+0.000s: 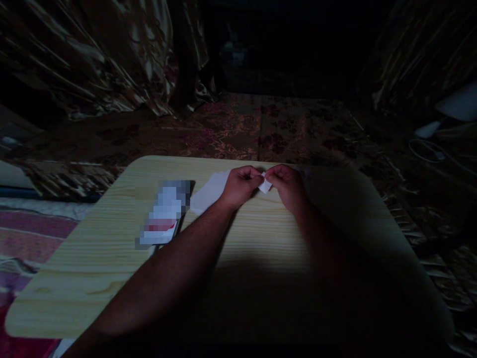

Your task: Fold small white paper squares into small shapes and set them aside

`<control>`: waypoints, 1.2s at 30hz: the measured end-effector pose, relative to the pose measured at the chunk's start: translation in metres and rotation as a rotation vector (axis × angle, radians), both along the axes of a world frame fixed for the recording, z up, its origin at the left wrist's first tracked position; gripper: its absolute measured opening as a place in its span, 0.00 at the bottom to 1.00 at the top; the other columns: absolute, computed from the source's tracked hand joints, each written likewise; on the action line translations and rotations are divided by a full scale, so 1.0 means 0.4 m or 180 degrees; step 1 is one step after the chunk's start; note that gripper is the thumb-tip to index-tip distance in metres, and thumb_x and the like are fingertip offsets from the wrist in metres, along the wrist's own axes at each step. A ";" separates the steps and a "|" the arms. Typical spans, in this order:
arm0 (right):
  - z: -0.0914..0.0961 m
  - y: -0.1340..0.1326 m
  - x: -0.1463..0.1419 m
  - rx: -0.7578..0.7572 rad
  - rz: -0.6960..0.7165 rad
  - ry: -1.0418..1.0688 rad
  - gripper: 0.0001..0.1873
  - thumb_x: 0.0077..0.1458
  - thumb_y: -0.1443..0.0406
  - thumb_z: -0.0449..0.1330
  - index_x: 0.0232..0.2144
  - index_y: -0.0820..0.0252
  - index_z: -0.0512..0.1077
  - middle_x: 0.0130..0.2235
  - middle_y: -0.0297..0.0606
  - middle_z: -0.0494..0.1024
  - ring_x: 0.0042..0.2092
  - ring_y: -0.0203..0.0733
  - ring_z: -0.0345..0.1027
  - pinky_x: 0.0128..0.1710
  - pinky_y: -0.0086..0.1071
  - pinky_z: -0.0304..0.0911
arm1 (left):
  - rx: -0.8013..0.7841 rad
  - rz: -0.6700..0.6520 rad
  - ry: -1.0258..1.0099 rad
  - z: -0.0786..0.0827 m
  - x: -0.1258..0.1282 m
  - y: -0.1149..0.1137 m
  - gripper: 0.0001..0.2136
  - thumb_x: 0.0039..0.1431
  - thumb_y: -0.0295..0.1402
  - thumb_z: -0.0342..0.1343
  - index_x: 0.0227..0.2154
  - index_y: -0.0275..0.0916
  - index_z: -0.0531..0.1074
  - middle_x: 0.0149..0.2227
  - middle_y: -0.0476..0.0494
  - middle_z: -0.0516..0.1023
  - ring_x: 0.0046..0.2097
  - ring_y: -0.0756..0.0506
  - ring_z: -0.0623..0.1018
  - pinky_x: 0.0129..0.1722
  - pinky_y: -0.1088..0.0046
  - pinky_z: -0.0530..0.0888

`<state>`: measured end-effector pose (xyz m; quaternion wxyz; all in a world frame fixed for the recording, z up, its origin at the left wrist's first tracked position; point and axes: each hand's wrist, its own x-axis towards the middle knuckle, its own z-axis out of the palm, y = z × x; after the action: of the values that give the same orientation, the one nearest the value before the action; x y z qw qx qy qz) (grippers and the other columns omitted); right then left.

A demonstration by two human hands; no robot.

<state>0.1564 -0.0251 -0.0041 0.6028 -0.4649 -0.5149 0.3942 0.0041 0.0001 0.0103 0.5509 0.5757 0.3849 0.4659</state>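
Observation:
A small white piece of paper [265, 186] is pinched between my two hands above the far part of the wooden table [261, 233]. My left hand [242, 186] grips its left side with thumb and fingers. On its other side, my right hand [286, 184] pinches it the same way. The paper looks folded, though the dim light hides its details. Beside and partly behind my left hand, a larger white sheet [210, 191] lies flat on the table.
A blurred-out phone-like object [164, 214] lies on the table to the left. Patterned cloth [231, 129] spreads beyond the far edge, with curtains [141, 59] behind. At right are a pale lamp-like object [460, 104] and a white cable [428, 149]. Striped bedding [40, 238] is at left.

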 end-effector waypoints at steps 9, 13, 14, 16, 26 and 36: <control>0.005 -0.002 -0.003 0.0075 -0.0045 -0.0074 0.07 0.50 0.60 0.65 0.29 0.56 0.74 0.30 0.33 0.79 0.32 0.37 0.71 0.33 0.32 0.67 | 0.0019 0.0025 0.0063 0.007 0.001 -0.003 0.10 0.44 0.36 0.67 0.22 0.36 0.75 0.21 0.51 0.73 0.23 0.54 0.65 0.23 0.77 0.62; 0.001 0.001 -0.007 0.0099 -0.0057 -0.0036 0.07 0.49 0.60 0.65 0.29 0.56 0.73 0.30 0.33 0.78 0.32 0.37 0.71 0.33 0.31 0.66 | -0.0004 0.0035 0.0070 0.009 0.001 -0.005 0.10 0.44 0.37 0.67 0.23 0.35 0.75 0.22 0.50 0.74 0.23 0.54 0.66 0.23 0.77 0.62; -0.001 0.003 -0.007 0.0081 -0.0075 0.0000 0.08 0.49 0.60 0.66 0.30 0.56 0.72 0.30 0.32 0.78 0.32 0.37 0.71 0.33 0.31 0.66 | 0.0007 0.0036 0.0080 0.009 0.001 -0.006 0.10 0.44 0.37 0.67 0.23 0.35 0.75 0.22 0.50 0.74 0.23 0.54 0.66 0.23 0.77 0.62; -0.007 0.008 -0.008 0.0027 -0.0108 0.0109 0.11 0.46 0.59 0.67 0.31 0.56 0.72 0.29 0.31 0.77 0.31 0.36 0.70 0.31 0.30 0.65 | 0.0047 0.0039 0.0109 0.010 0.001 -0.006 0.10 0.43 0.37 0.67 0.22 0.35 0.75 0.22 0.50 0.74 0.23 0.54 0.66 0.23 0.77 0.62; -0.009 0.011 -0.007 0.0038 -0.0134 0.0248 0.11 0.44 0.61 0.68 0.30 0.57 0.71 0.27 0.30 0.76 0.29 0.35 0.68 0.30 0.30 0.64 | 0.0050 0.0015 0.0098 0.004 0.000 -0.004 0.10 0.44 0.36 0.67 0.23 0.35 0.76 0.23 0.50 0.75 0.24 0.54 0.67 0.25 0.76 0.64; -0.005 0.008 -0.008 0.0014 -0.0184 0.0144 0.11 0.44 0.61 0.67 0.30 0.57 0.70 0.26 0.30 0.75 0.28 0.35 0.67 0.29 0.30 0.62 | 0.0060 -0.0004 0.0092 0.004 0.000 -0.005 0.09 0.44 0.35 0.67 0.23 0.35 0.76 0.24 0.49 0.76 0.25 0.53 0.68 0.27 0.76 0.65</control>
<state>0.1532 -0.0220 -0.0059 0.6264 -0.4692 -0.4884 0.3859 0.0043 -0.0017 0.0120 0.5401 0.5878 0.3880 0.4607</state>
